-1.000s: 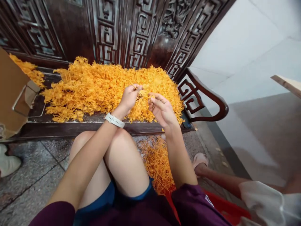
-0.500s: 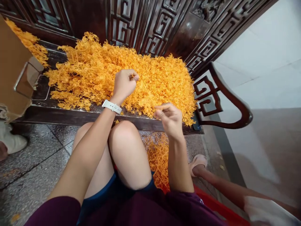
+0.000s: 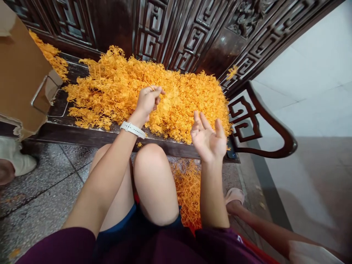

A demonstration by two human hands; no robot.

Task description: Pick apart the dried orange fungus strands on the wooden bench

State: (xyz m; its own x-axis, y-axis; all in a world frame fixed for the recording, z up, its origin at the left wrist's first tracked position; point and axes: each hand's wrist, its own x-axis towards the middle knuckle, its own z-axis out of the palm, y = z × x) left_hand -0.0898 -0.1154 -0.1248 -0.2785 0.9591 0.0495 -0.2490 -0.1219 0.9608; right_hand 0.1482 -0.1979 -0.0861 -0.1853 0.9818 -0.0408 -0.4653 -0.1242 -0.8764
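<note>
A long heap of yellow-orange flower-like pieces (image 3: 121, 84) covers a dark wooden bench (image 3: 90, 135). My left hand (image 3: 150, 99), with a pale watch on its wrist, is over the middle of the heap, its thumb and fingertips pinched on a thin orange strand. At the heap's front right, my right hand (image 3: 209, 141) is palm up with its fingers spread, holding nothing. One small yellow piece (image 3: 232, 72) is in the air near the carved backrest. Below the bench, between my knee and right forearm, lie tangled orange strands (image 3: 188, 194).
A cardboard box (image 3: 22, 69) with a metal handle stands at the left end. The bench has a curved armrest (image 3: 286, 141) on the right. Another person's foot and leg (image 3: 255, 220) are at the lower right, and another foot (image 3: 16, 161) is at the left.
My right hand has opened from a pinch, turned palm up and moved slightly right. The airborne yellow piece has appeared at the upper right. The whole view has shifted slightly.
</note>
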